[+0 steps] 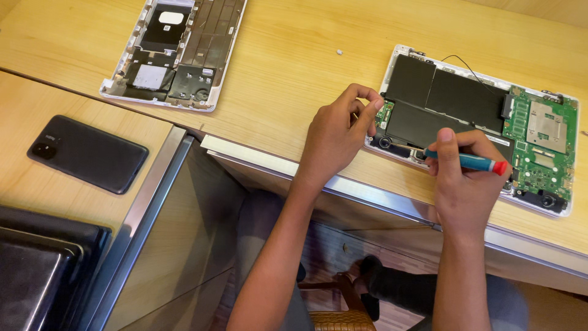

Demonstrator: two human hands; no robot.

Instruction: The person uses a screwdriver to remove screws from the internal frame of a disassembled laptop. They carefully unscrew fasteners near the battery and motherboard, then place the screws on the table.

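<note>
Right hand [467,184] grips a screwdriver [471,162], tip left of the grip inside the open laptop [398,67]. Left hand [334,138] pinches narrow at the case edge; laptop holds black battery [441,101] and green board [542,144].

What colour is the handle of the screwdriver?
Blue with a red end cap, on the screwdriver in the head view.
</note>
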